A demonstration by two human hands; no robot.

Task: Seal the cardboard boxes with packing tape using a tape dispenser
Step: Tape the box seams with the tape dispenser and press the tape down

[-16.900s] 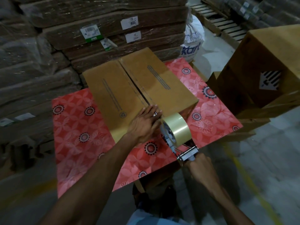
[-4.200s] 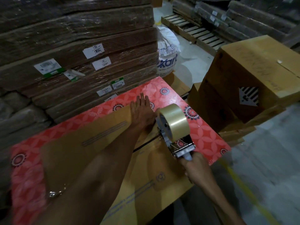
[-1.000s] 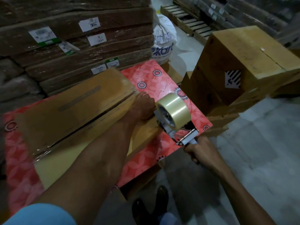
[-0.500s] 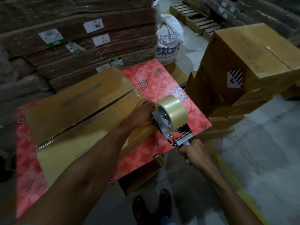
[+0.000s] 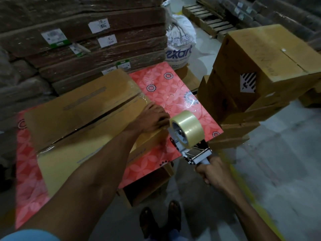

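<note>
A brown cardboard box (image 5: 73,108) lies on a red flower-patterned table (image 5: 166,94). Shiny clear tape runs along its centre seam, which shows a dark gap. My left hand (image 5: 152,119) rests palm down on the box's right end, at the near flap's corner. My right hand (image 5: 209,169) grips the handle of a metal tape dispenser (image 5: 189,143) that carries a roll of clear tape (image 5: 186,127). The dispenser's front sits against the box's right end, just right of my left hand.
A leaning stack of sealed boxes (image 5: 260,66) stands close on the right. Wrapped bundles of flat cardboard (image 5: 86,40) rise behind the table. A white sack (image 5: 180,42) and wooden pallets (image 5: 208,21) lie further back. My feet (image 5: 159,220) stand on the concrete floor.
The dispenser has come down over the box's right end with my right hand pulling it toward me. My left hand slid to the flap's right corner.
</note>
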